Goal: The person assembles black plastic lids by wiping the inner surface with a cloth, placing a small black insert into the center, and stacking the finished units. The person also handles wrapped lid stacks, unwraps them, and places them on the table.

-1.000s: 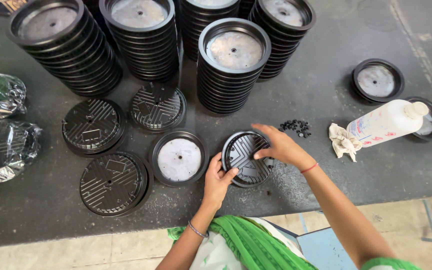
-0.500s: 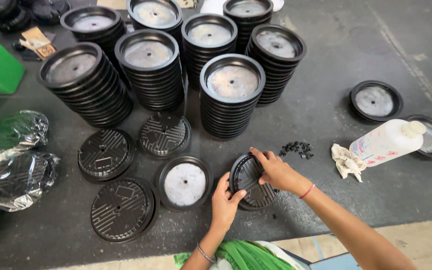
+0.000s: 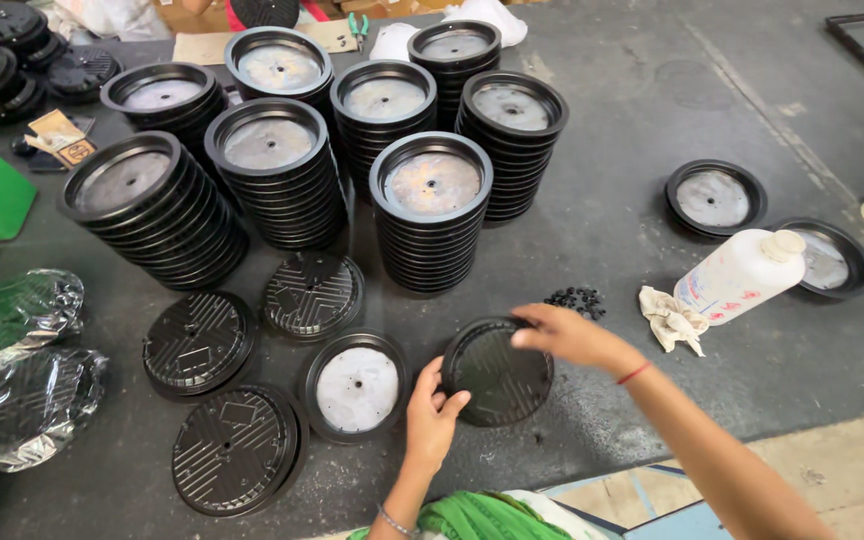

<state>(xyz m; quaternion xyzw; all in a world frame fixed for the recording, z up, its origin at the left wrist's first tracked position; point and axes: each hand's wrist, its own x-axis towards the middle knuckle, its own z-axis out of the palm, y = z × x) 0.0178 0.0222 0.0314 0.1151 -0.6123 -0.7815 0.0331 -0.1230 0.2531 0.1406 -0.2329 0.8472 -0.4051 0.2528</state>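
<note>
Black ribbed disc (image 3: 498, 372) now lies nearly flat on the floor, where half a second ago it stood tilted up. Left hand (image 3: 430, 420) grips its near edge, right hand (image 3: 562, 335) its far rim. White-faced disc (image 3: 356, 388) sits just left.

Held disc (image 3: 497, 372): black matt ribbed plastic. Floor (image 3: 612, 230): grey, rough. Bottle (image 3: 737, 277): white smooth plastic. Rag (image 3: 670, 318): crumpled cloth. Bags (image 3: 22, 370): glossy film.
</note>
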